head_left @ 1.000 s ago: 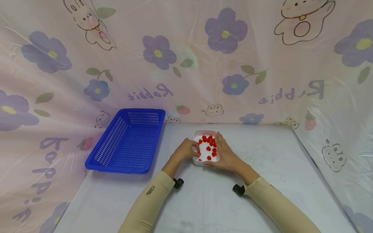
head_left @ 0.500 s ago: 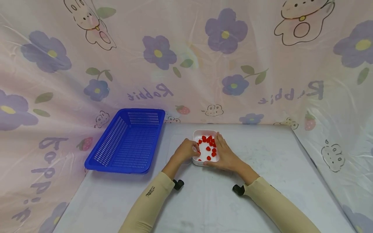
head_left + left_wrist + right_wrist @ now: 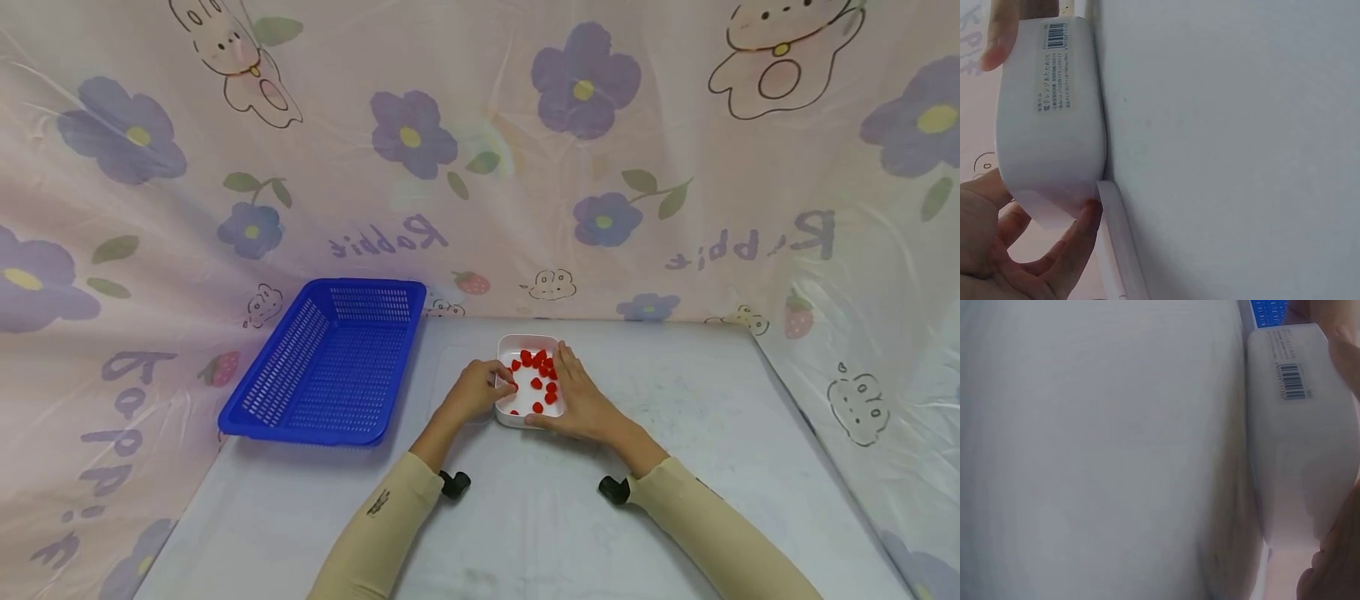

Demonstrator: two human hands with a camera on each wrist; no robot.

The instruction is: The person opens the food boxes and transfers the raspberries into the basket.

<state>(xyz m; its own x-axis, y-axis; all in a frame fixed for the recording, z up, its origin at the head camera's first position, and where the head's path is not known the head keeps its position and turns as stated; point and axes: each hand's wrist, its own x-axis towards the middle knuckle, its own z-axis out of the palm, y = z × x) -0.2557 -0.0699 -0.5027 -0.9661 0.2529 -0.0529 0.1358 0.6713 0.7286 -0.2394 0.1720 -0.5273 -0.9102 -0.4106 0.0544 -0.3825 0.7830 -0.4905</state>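
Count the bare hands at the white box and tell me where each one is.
2. The left hand is at the left side of the white box, its fingertips at a red piece; the right hand touches the box's right side. Both show plainly.

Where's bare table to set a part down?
Free: white table right of the right hand, out to the curtain; also between the sleeves, on the near side of the white box. Crowded: the box, holding red pieces, with the left hand over its edge, and the strip toward the blue basket, where a clear lid-like piece lies.
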